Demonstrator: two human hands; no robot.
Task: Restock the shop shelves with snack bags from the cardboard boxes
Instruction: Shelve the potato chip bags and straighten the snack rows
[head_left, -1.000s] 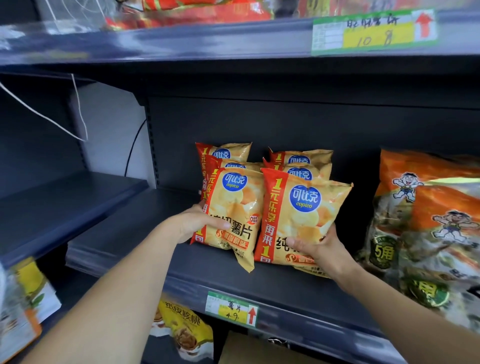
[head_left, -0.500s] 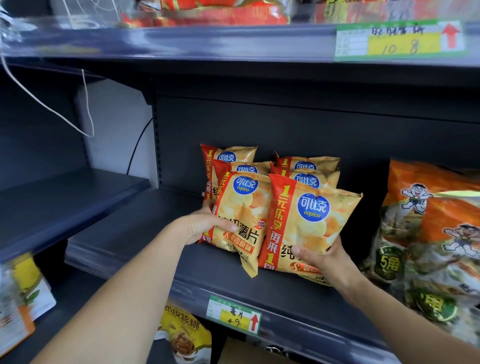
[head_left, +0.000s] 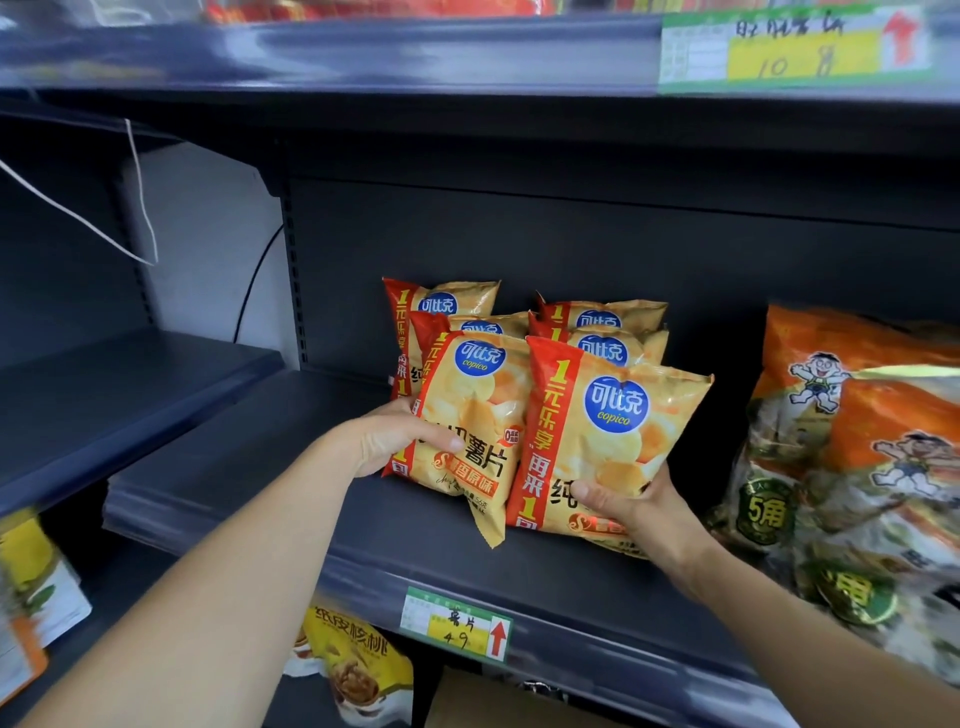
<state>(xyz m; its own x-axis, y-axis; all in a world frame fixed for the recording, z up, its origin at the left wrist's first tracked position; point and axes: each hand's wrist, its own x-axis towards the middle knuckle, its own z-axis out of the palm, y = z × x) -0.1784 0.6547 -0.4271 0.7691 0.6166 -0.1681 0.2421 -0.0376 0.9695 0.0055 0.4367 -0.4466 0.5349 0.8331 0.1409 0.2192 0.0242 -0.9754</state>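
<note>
The left hand (head_left: 395, 441) grasps the left front bag (head_left: 478, 415) at its left edge, thumb across the printed face and fingers hidden behind. The right hand (head_left: 628, 499) grasps the right front bag (head_left: 618, 441) low down, thumb on the face and fingers under and behind it. Both bags are at the front of two short rows of rear bags (head_left: 441, 304) on the middle shelf (head_left: 234, 467), above the price label (head_left: 457, 623) and left of the orange snack packs (head_left: 857, 441).

Procedure, as judged from this view:
1. Seat each bottom seam flat on the shelf deck before letting go. The left front bag's lower corner hangs toward the shelf lip and looks unseated.
2. Lean each bag back against the bag behind it so that it cannot tip forward.
3. Use light pressure only; the bags are air-filled and the contents are fragile.
4. Align both faces level with each other, behind the shelf lip.

Orientation: the long axis of each bag runs roughly vertical, top seal up, printed face toward the aisle. The right front bag leans slightly to the right.
</note>
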